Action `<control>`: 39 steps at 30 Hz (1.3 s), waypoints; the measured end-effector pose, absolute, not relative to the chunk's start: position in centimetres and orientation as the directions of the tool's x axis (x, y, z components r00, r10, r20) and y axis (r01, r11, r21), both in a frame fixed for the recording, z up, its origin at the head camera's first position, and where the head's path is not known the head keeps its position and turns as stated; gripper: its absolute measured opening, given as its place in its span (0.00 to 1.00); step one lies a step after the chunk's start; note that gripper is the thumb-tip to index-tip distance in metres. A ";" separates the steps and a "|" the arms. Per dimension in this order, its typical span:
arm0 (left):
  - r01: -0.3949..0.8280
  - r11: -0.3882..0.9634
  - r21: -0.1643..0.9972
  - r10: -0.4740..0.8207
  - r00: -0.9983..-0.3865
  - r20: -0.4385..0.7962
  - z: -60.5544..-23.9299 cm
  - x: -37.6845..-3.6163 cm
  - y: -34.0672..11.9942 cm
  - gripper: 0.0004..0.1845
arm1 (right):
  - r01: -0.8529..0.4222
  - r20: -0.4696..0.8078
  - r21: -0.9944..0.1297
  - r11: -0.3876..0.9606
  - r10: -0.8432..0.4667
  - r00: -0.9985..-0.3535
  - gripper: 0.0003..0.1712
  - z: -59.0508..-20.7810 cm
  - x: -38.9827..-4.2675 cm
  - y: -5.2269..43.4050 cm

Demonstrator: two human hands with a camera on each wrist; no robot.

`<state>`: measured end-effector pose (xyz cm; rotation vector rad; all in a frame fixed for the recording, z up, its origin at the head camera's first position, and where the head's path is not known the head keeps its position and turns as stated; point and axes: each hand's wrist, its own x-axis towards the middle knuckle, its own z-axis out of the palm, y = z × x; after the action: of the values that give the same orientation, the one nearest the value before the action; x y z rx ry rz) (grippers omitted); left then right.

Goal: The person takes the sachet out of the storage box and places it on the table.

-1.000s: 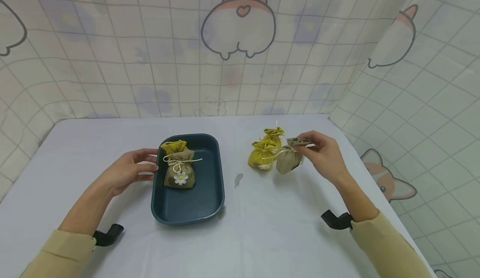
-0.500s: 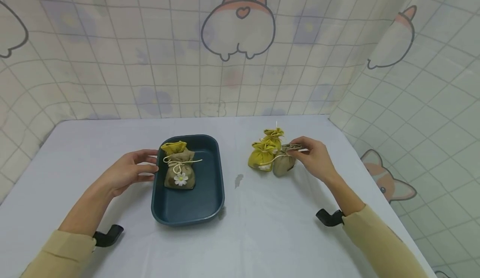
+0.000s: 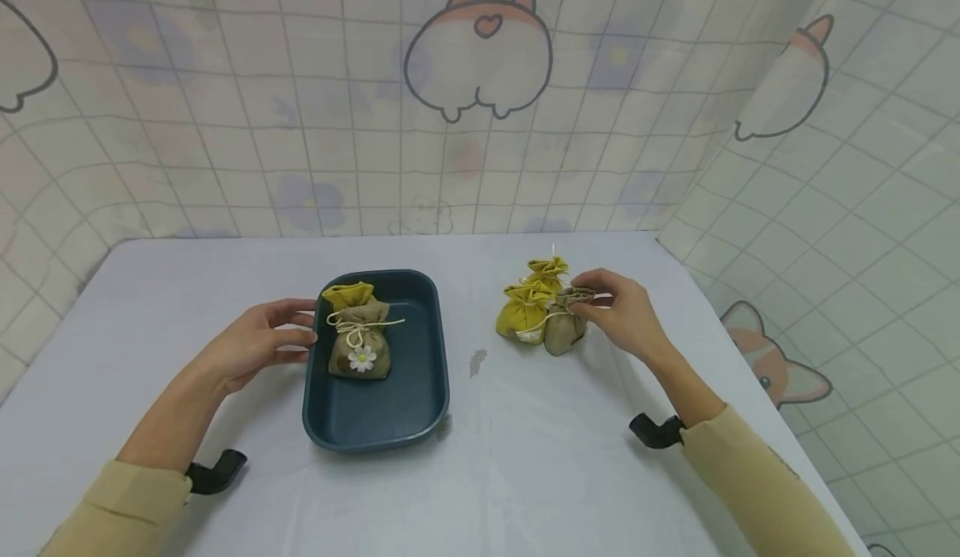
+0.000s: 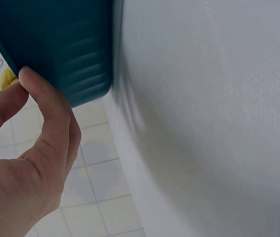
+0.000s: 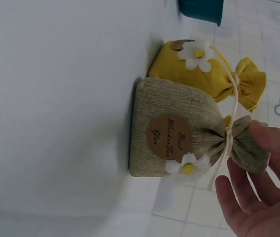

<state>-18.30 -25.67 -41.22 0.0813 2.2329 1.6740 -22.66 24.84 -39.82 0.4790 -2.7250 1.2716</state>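
On the white table, my right hand (image 3: 618, 311) pinches the gathered top of a beige burlap pouch (image 3: 564, 329), which stands upright. The right wrist view shows that beige pouch (image 5: 172, 131) with a round label and a daisy, my fingertips (image 5: 273, 140) at its tied neck. Two yellow pouches (image 3: 522, 311) stand against its left side. My left hand (image 3: 262, 340) rests with straight fingers on the left rim of a dark teal tray (image 3: 420, 411). My thumb (image 4: 49, 111) presses the tray's outer wall (image 4: 56, 44). A beige pouch with a daisy (image 3: 360, 350) lies in the tray.
A tiled curtain with cartoon dogs closes off the back and right side. The table's right edge runs close past my right forearm. A small dark stain (image 3: 477, 362) marks the cloth between the tray and the pouches.
My right hand has lowered the beige pouch from a tilted, lifted hold to standing on the table beside the yellow pouches, moving slightly left. The left hand and tray stayed still.
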 end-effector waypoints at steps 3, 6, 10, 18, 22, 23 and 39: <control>-0.160 0.297 0.941 0.253 -0.937 -0.240 -41.3 -18.4 -25.7 0.36 | -0.349 0.239 -0.716 0.605 -0.257 -0.936 0.18 -39.2 -22.6 24.6; -0.159 0.292 0.943 0.253 -0.938 -0.237 -41.4 -18.4 -25.7 0.36 | -0.386 0.271 -0.706 0.594 -0.278 -0.922 0.17 -38.7 -22.6 24.3; -0.159 0.289 0.944 0.251 -0.939 -0.235 -41.3 -18.4 -25.6 0.36 | -0.429 0.306 -0.696 0.576 -0.303 -0.903 0.18 -37.7 -22.3 23.4; -0.159 0.286 0.945 0.251 -0.939 -0.234 -41.4 -18.4 -25.5 0.36 | -0.498 0.347 -0.694 0.520 -0.364 -0.864 0.17 -35.9 -21.8 21.5; -0.156 0.290 0.944 0.251 -0.940 -0.232 -41.4 -18.3 -25.6 0.36 | -0.519 0.353 -0.724 0.455 -0.403 -0.844 0.16 -35.5 -21.9 20.4; -0.156 0.289 0.944 0.250 -0.940 -0.232 -41.3 -18.3 -25.6 0.36 | -0.517 0.348 -0.735 0.438 -0.412 -0.842 0.16 -35.4 -21.9 20.1; -0.156 0.286 0.945 0.246 -0.942 -0.230 -41.4 -18.2 -25.6 0.36 | -0.538 0.305 -0.773 0.337 -0.546 -0.780 0.16 -35.1 -22.1 13.6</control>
<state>-18.25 -25.62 -41.36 0.0814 2.2299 1.6974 -22.11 13.64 -35.05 1.0436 -2.5760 1.4831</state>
